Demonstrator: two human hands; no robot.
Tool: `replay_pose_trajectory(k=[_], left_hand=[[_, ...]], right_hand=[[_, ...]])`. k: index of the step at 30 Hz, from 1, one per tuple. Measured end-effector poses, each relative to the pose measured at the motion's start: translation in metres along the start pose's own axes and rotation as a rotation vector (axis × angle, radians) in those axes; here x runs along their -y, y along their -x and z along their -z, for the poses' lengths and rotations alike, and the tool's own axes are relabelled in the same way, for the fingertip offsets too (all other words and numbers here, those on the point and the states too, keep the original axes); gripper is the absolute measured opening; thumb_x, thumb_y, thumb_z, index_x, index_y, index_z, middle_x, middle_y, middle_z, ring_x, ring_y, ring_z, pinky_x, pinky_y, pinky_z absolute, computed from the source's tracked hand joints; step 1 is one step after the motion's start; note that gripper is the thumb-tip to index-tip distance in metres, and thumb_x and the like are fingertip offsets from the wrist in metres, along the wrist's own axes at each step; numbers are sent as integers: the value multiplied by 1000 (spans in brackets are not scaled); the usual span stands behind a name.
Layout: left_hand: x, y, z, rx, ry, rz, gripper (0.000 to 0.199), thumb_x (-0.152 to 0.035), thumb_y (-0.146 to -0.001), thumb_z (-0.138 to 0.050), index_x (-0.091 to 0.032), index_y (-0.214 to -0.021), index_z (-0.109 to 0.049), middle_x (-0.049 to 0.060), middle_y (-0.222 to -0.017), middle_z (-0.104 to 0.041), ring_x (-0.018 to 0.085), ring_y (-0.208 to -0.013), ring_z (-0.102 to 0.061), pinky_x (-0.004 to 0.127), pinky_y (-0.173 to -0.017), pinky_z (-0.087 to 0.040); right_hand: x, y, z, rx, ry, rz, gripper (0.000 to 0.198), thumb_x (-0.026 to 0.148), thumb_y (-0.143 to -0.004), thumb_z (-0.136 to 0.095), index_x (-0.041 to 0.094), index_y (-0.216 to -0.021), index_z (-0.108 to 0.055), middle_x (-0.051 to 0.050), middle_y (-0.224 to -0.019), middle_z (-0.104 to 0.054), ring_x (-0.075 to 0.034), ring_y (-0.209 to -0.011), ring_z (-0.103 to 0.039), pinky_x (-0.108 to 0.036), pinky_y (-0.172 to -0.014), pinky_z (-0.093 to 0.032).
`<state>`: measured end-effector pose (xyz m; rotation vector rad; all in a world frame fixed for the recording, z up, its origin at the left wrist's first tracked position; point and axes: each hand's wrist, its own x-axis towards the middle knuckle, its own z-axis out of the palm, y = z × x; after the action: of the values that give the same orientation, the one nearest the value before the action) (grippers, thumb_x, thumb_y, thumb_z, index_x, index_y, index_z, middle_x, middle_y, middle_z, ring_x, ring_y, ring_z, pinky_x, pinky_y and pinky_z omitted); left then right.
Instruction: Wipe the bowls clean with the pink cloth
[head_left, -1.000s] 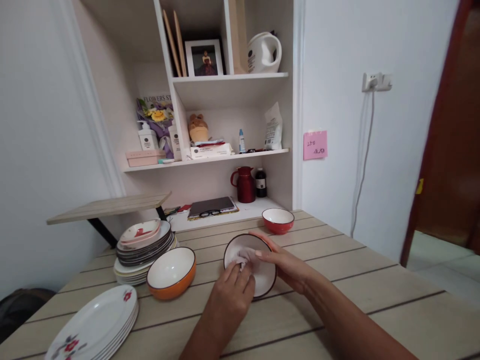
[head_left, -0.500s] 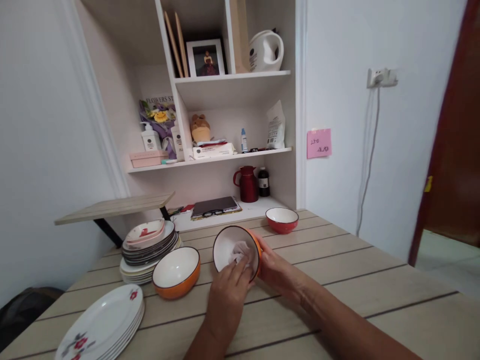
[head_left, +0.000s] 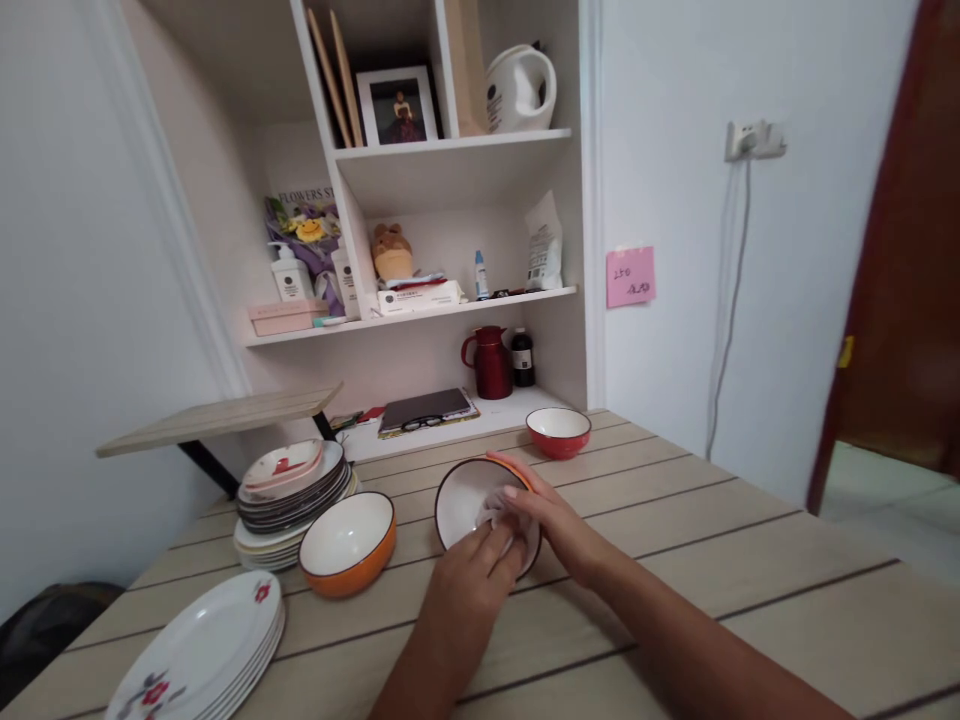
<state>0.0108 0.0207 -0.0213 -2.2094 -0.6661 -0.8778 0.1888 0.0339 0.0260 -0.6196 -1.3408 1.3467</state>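
Grasping a tilted orange-sided bowl (head_left: 457, 505) by its rim and outer wall, the right hand (head_left: 559, 522) is holding it midway between the tabletop's (head_left: 787, 570) left and right edges, while the left hand (head_left: 469, 590) is gripping a crumpled pale cloth (head_left: 492, 504) in bunched fingers inside it. A second orange bowl (head_left: 347, 545) is standing toward the left edge, beside a plate stack (head_left: 292, 510); a red bowl (head_left: 559, 436) is resting near the far right corner.

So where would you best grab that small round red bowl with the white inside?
I'd probably pinch the right side of the dark rim on the red bowl, coming from above right: it stands upright, mouth up, and the tilted, held orange bowl is to its near left.
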Motion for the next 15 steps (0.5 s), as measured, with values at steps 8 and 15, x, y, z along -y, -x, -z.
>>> replay_pose_trajectory(k=[8, 15], left_hand=[[-1, -1, 0, -25, -119, -55, 20, -11, -94, -57, -17, -106, -72, 10, -119, -75, 26, -101, -71, 50, -104, -55], [-2, 3, 3, -46, -139, -48, 26, -8, -98, -47, -14, -103, -72, 11, -119, -75, 26, -103, -70, 44, -96, -60]], right_hand=[[22, 3, 27, 142, 167, -180, 52, 54, -86, -71, 35, -133, -63, -4, -123, -71, -33, -122, -57, -47, -100, -42], [4, 0, 19, 73, -149, -202, 76, 56, -78, -81, 37, -144, -49, -6, -132, -68, -31, -120, -62, -44, -101, -43]])
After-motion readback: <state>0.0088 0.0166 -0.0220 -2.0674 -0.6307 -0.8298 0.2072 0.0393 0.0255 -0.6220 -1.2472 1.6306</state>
